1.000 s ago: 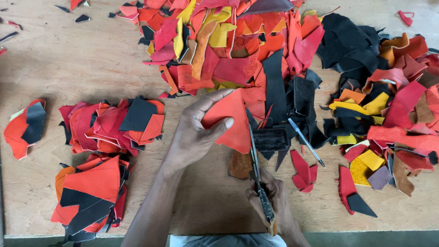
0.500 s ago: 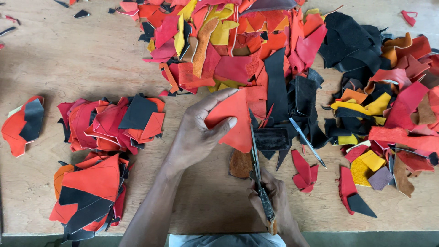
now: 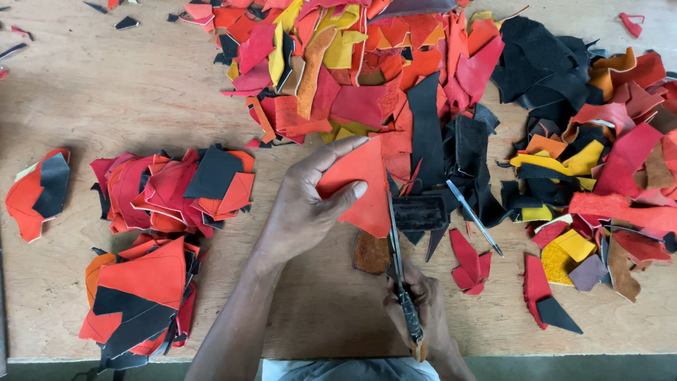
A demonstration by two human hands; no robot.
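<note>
Hands at work on a wooden table [image 3: 127, 92] strewn with leather offcuts; left hand [image 3: 310, 204] pinches a red-orange leather piece [image 3: 363, 187] between thumb and fingers, holding it up near the middle of the scene, just left of a black rectangular block [image 3: 419, 212]; right hand [image 3: 419, 310] clenched round the handles of long scissors [image 3: 398, 264] at the near edge, blades pointing away and running along the right edge of the red-orange piece; blades look nearly closed, cannot tell if they bite the leather; small brown scrap [image 3: 371, 252] lies on the table just below the held piece, touching the scissors' left side; thin metal tool [image 3: 474, 217] lies slantwise to the right of the block; two red slivers [image 3: 469, 264] near it, on the near side; big mixed heap of red, orange, yellow and black scraps [image 3: 367, 77] across the far side; second heap [image 3: 599, 155], more black and yellow in it, at far right; sorted stacks on the left: one red-and-black stack [image 3: 176, 187], one larger orange-and-black stack [image 3: 137, 296] nearer, and a lone red and black pair [image 3: 39, 190] at far left, well apart from the hands; grey cloth [image 3: 345, 370] at the near edge between the forearms.
</note>
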